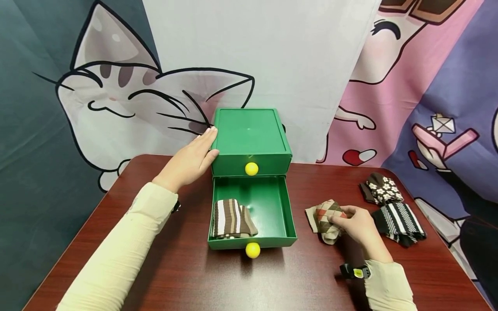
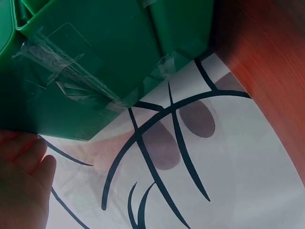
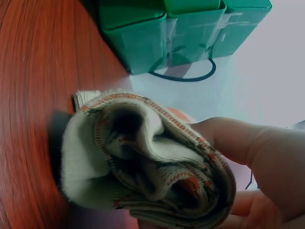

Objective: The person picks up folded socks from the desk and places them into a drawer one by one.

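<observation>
A green two-drawer box (image 1: 249, 140) stands at the table's far middle, its lower drawer (image 1: 272, 207) pulled out. A folded brown striped sock pair (image 1: 230, 219) lies in the drawer's left half. My left hand (image 1: 190, 160) rests flat with straight fingers against the box's left side (image 2: 90, 71). My right hand (image 1: 355, 224) grips a folded beige argyle sock bundle (image 1: 324, 218) on the table right of the drawer; in the right wrist view the bundle (image 3: 143, 157) is pinched between thumb and fingers.
Two more folded sock pairs lie at the right: a brown flowered one (image 1: 382, 188) and a black-and-white striped one (image 1: 398, 222). The dark wooden table (image 1: 186, 276) ends close behind them. A cartoon cloth backdrop (image 1: 116, 95) hangs right behind the box.
</observation>
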{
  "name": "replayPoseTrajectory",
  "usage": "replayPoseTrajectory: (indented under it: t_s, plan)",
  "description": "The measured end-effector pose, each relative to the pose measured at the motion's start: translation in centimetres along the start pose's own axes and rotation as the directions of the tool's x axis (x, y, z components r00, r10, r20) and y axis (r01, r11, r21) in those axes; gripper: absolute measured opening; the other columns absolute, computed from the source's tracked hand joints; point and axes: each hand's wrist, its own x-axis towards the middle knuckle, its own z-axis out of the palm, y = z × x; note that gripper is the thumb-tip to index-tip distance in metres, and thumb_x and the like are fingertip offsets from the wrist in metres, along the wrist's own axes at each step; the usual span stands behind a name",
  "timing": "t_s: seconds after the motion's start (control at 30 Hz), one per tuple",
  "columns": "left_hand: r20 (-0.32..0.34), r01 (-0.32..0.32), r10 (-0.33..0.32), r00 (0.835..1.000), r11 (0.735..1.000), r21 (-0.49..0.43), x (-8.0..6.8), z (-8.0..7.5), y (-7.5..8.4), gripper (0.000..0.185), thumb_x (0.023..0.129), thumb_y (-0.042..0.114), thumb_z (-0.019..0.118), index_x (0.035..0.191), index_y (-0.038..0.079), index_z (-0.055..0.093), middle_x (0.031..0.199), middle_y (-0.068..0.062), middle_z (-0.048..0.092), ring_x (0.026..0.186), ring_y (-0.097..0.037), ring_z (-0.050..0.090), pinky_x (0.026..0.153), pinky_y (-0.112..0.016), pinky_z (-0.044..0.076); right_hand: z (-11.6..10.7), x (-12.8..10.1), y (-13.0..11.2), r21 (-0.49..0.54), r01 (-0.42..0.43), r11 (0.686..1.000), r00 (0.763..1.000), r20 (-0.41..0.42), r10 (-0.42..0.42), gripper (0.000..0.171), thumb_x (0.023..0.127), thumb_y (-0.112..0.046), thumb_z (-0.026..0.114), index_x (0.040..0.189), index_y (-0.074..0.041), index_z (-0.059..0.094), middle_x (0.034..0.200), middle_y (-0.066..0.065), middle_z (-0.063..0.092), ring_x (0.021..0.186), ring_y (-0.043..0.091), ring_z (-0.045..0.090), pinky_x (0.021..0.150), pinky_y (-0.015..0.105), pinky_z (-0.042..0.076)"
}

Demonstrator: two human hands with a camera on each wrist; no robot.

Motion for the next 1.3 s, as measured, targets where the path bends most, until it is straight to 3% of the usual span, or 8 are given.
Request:
replayPoseTrajectory:
  t_s: [0.17, 0.33, 0.57, 0.73, 1.0, 1.13, 1.3]
  plan:
    - [-0.008, -0.007, 0.007, 1.000, 1.000, 0.000, 0.1, -0.1, 0.1, 0.062, 0.111, 0.030, 0.040, 0.158, -0.006, 0.023, 0.165, -0.019, 0.024, 0.154, -0.032, 0.020, 0.127, -0.041, 0.014, 0.3, -0.4, -0.8, 0.076, -0.001, 0.997, 0.999, -0.046, 0.004, 0.063, 0.088, -0.034, 0.077, 0.132, 0.009, 0.060, 0.116, 0.025, 0.068, 0.099, 0.030, 0.062, 0.072, 0.029, 0.051]
    - [-0.006, -0.006, 0.006, 1.000, 1.000, 0.000, 0.1, -0.1, 0.2, 0.062, 0.111, 0.030, 0.040, 0.158, -0.005, 0.022, 0.165, -0.019, 0.023, 0.154, -0.031, 0.018, 0.127, -0.040, 0.013, 0.1, -1.0, -2.1, 0.152, 0.017, 0.988, 0.997, -0.082, -0.004, 0.065, 0.089, -0.036, 0.079, 0.134, 0.006, 0.060, 0.116, 0.023, 0.069, 0.087, 0.013, 0.061, 0.066, 0.022, 0.052]
    - [-0.011, -0.006, 0.006, 1.000, 1.000, 0.002, 0.1, -0.2, 0.2, 0.062, 0.111, 0.029, 0.040, 0.158, -0.005, 0.021, 0.165, -0.020, 0.023, 0.154, -0.032, 0.019, 0.127, -0.039, 0.013, -0.8, -1.9, -4.4, 0.264, 0.083, 0.961, 0.989, -0.141, -0.047, 0.063, 0.089, -0.035, 0.080, 0.135, 0.003, 0.061, 0.115, 0.019, 0.072, 0.084, -0.006, 0.061, 0.068, 0.015, 0.054]
    - [-0.009, -0.009, 0.009, 1.000, 1.000, 0.005, 0.1, -0.2, 0.2, 0.062, 0.111, 0.029, 0.040, 0.158, -0.005, 0.022, 0.165, -0.020, 0.023, 0.154, -0.033, 0.020, 0.127, -0.040, 0.013, -1.4, -2.6, -5.7, 0.320, 0.126, 0.939, 0.981, -0.183, -0.069, 0.059, 0.089, -0.034, 0.081, 0.133, 0.000, 0.063, 0.103, 0.003, 0.076, 0.084, -0.006, 0.064, 0.069, 0.014, 0.054]
    - [0.000, -0.008, 0.008, 1.000, 1.000, 0.013, 0.2, -0.1, 0.2, 0.062, 0.111, 0.029, 0.039, 0.158, -0.006, 0.021, 0.165, -0.021, 0.022, 0.154, -0.032, 0.017, 0.128, -0.041, 0.012, -2.4, -4.1, -7.8, 0.337, 0.132, 0.932, 0.974, -0.220, -0.058, 0.059, 0.088, -0.035, 0.081, 0.137, -0.007, 0.062, 0.100, -0.013, 0.068, 0.091, -0.004, 0.060, 0.072, 0.012, 0.050]
    - [0.002, -0.007, 0.007, 1.000, 1.000, 0.020, 0.1, -0.1, 0.3, 0.062, 0.111, 0.029, 0.039, 0.158, -0.007, 0.021, 0.165, -0.022, 0.022, 0.154, -0.034, 0.018, 0.128, -0.042, 0.012, -2.6, -4.7, -8.8, 0.417, 0.177, 0.891, 0.968, -0.237, -0.081, 0.050, 0.088, -0.029, 0.082, 0.131, -0.010, 0.066, 0.095, -0.021, 0.071, 0.089, -0.003, 0.066, 0.073, 0.012, 0.053]
    - [-0.001, -0.007, 0.007, 1.000, 1.000, 0.031, 0.0, -0.2, 0.4, 0.062, 0.111, 0.028, 0.039, 0.157, -0.009, 0.021, 0.164, -0.023, 0.023, 0.154, -0.034, 0.018, 0.127, -0.044, 0.013, -2.7, -5.5, -10.2, 0.559, 0.258, 0.788, 0.959, -0.249, -0.137, 0.035, 0.088, -0.015, 0.081, 0.122, -0.016, 0.071, 0.096, -0.015, 0.075, 0.084, 0.002, 0.071, 0.072, 0.013, 0.056]
